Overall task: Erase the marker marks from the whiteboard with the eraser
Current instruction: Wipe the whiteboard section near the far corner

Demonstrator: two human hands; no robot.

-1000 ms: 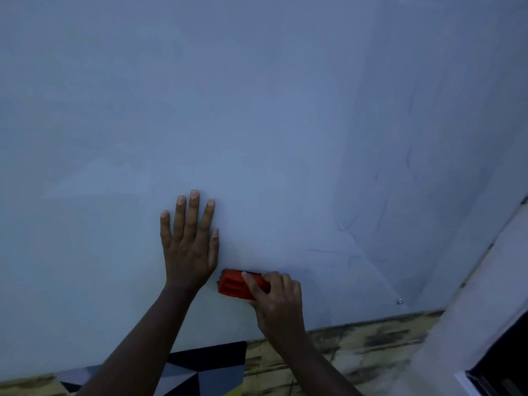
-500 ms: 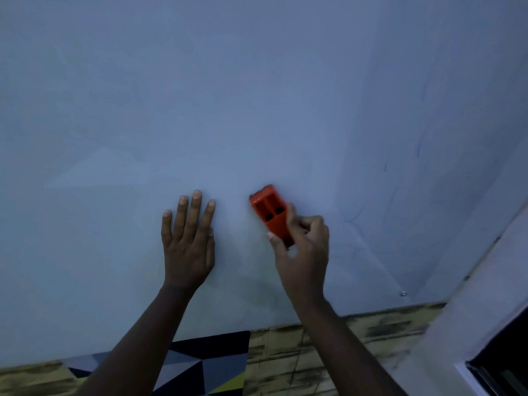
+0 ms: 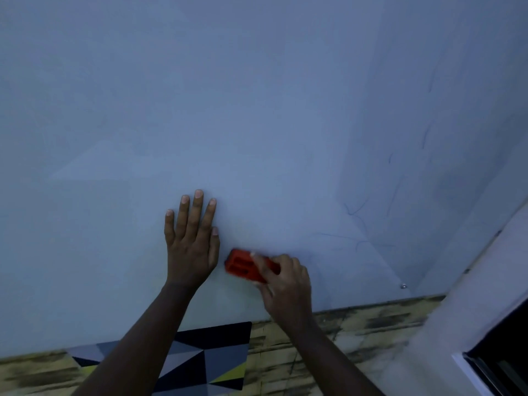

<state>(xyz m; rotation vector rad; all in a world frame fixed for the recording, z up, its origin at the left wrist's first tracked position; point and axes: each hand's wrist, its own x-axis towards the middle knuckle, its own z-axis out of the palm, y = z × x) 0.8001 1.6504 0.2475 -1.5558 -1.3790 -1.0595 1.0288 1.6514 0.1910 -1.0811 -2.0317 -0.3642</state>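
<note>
Down low, the whiteboard (image 3: pixel 257 110) ends in a bottom edge that runs across the view just above a worn yellowish floor (image 3: pixel 357 332), and its right edge slants up beside a pale wall strip (image 3: pixel 485 295). A small screw (image 3: pixel 403 286) sits near the bottom right corner. Most of the board above and to the left of the hands is bare surface; faint blue marker marks (image 3: pixel 357 218) lie to the right, thin strokes climbing toward the upper right. A patterned mat (image 3: pixel 205 358) of dark, grey and yellow triangles lies on the floor below the board.

The left hand (image 3: pixel 193 247) lies flat against the board, fingers straight and slightly spread, pointing up, arm reaching from the lower left. Just beside its thumb, with a narrow gap, the orange eraser (image 3: pixel 243 265) rests on the board near the bottom edge. The right hand (image 3: pixel 285 284) grips the eraser's right end, fingers curled over it, its outline blurred, forearm coming from the lower right
</note>
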